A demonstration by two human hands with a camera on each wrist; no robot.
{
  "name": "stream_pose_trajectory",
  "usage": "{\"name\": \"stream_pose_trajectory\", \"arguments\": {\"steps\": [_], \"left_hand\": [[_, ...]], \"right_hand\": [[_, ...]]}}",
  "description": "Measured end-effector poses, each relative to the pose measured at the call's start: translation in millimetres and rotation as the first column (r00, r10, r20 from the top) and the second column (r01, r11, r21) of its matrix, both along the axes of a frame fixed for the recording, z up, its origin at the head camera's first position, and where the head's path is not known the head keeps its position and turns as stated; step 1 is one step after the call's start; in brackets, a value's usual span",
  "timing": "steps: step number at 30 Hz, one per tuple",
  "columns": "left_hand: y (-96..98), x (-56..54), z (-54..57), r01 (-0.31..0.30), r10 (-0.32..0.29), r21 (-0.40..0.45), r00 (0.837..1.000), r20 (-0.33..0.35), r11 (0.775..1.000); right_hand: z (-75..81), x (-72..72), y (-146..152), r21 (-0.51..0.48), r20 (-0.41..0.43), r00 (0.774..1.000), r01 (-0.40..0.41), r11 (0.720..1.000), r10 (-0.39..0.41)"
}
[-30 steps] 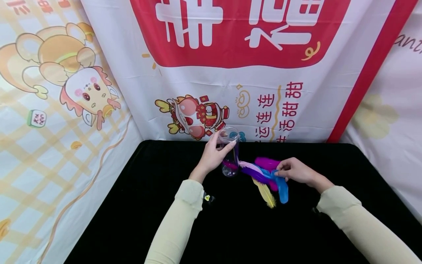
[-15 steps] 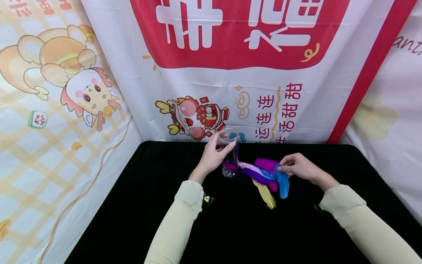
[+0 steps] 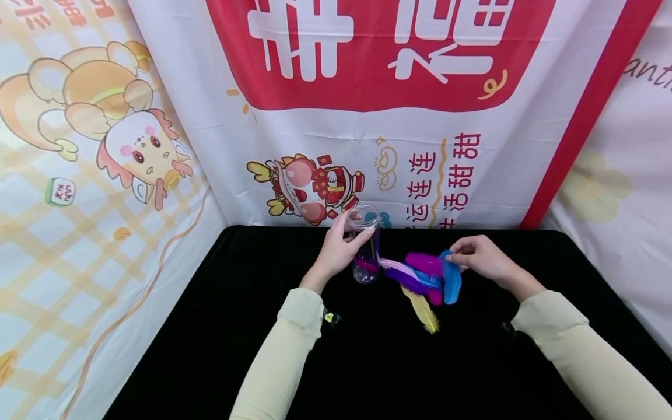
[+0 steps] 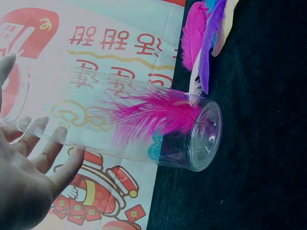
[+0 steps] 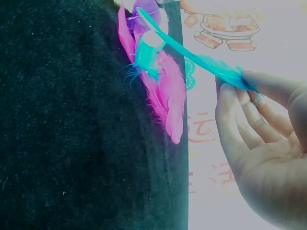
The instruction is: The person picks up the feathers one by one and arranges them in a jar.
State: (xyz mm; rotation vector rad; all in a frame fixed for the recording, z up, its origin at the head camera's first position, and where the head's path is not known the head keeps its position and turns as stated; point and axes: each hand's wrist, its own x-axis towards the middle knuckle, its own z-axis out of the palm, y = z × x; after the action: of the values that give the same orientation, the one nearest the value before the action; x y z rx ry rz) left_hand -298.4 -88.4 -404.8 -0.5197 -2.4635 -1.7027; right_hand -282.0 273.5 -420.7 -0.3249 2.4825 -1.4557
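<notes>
My left hand (image 3: 338,248) grips a clear plastic jar (image 4: 182,153) around its upper part, near the rim, at the back of the table. Inside the jar, toward its base, lies a magenta feather (image 4: 153,114). My right hand (image 3: 483,256) pinches a blue feather (image 5: 192,56) by one end between thumb and fingers, and the feather hangs down in the head view. Just left of it, next to the jar, a loose pile holds a magenta feather (image 3: 422,263), a purple feather (image 3: 404,280), a pale pink feather (image 3: 395,265), another blue feather (image 5: 146,57) and a yellow feather (image 3: 422,309).
Black cloth (image 3: 378,373) covers the table. A printed white and red banner (image 3: 294,131) hangs along the table's back edge, and a patterned sheet (image 3: 105,233) runs down the left side. A small dark wrist device (image 3: 331,317) sits at my left cuff.
My right hand has risen slightly up and to the right, lifting the blue feather off the pile. My left hand and the jar stay in place.
</notes>
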Motion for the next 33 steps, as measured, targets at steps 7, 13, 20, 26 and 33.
{"name": "stream_pose_trajectory", "arguments": {"steps": [7, 13, 20, 26, 33], "left_hand": [[0.1, -0.5, -1.0, -0.002, 0.002, -0.003, 1.000, -0.003, 1.000], [0.2, -0.7, -0.9, -0.001, 0.001, 0.000, 1.000, -0.001, 1.000], [0.2, -1.3, -1.2, -0.004, 0.004, -0.003, 1.000, -0.005, 1.000], [0.3, -1.9, -0.7, -0.002, 0.002, -0.007, 1.000, -0.008, 1.000], [0.0, -2.2, -1.1, -0.002, 0.002, -0.009, 1.000, -0.002, 1.000]], "right_hand": [[2.6, -2.0, -0.7, 0.012, -0.043, 0.998, 0.054, 0.998, -0.053], [5.8, -3.4, -1.3, 0.007, -0.062, 0.995, 0.082, 0.997, -0.082], [11.6, -2.2, -3.9, 0.008, -0.060, 0.995, 0.083, 0.997, -0.082], [15.1, -3.6, -5.4, -0.010, -0.053, 0.996, 0.072, 0.997, -0.072], [19.1, -3.7, -7.3, -0.014, -0.052, 0.996, 0.069, 0.997, -0.070]]}}
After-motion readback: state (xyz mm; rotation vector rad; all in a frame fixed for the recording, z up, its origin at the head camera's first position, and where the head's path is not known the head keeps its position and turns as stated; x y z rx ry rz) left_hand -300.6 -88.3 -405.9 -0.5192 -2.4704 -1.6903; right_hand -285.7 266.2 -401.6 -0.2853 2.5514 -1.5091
